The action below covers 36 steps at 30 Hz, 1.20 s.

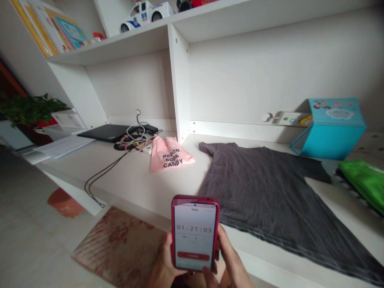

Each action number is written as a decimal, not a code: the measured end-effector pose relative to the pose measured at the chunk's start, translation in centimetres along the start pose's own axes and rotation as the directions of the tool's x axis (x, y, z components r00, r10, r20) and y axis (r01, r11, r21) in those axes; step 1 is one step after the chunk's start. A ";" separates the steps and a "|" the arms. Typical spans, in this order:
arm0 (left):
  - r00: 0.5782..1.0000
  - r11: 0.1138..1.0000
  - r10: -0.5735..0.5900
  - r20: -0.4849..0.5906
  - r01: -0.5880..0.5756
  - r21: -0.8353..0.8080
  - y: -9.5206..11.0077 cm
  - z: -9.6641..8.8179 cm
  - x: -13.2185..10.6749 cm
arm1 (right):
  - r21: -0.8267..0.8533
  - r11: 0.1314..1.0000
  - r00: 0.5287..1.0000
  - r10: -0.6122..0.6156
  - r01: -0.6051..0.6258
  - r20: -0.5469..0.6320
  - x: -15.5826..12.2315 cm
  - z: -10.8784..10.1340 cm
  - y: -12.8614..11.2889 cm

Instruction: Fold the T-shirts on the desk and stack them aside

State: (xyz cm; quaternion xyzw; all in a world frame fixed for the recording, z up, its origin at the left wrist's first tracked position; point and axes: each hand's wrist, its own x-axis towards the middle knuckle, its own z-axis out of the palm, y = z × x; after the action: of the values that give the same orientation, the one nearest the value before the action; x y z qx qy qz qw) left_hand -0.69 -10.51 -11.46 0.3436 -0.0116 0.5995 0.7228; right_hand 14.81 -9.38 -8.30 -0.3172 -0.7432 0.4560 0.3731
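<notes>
A smartphone (195, 218) in a dark red case is held upright between my two hands, its screen showing the digits 01:21:03 and a red button. My left hand (164, 260) grips the phone's left side. On the other side, my right hand (229, 260) wraps round the lower right edge, and its thumb is at the bottom of the screen. Beyond the phone, a dark grey T-shirt (264, 188) lies spread on the white desk (129, 180), its hem near the front edge. A folded pink garment (171, 154) with dark lettering lies to the left of it.
A closed black laptop (105, 133) and tangled cables (141, 134) lie at the back left. A blue desk calendar (330, 132) stands at the back right, near folded green clothing (363, 180). Shelves hold a toy police car (147, 15). Below are a patterned mat (117, 244) and an orange bin (64, 202).
</notes>
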 end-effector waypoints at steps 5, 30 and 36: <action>1.000 1.000 -0.008 -0.001 0.008 0.014 0.0 -0.2 -0.2 | 0.032 0.999 1.000 -0.013 0.012 0.020 0.1 -0.4 -0.3; 0.989 0.994 -0.112 -0.096 0.110 -0.030 0.6 -0.5 -1.2 | -0.589 0.801 0.939 -0.278 0.110 -0.202 3.1 -8.6 0.8; 0.988 0.993 -0.110 -0.111 0.105 -0.045 0.8 -0.3 -1.2 | -0.576 0.805 0.952 -0.271 0.144 -0.141 3.3 -7.9 1.1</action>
State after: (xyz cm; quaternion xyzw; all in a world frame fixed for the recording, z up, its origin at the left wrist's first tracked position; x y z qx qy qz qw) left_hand -1.83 -11.35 -11.81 0.2948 0.0364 0.5779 0.7602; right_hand 19.92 -2.79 -6.04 -0.3765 -0.8289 0.1372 0.3904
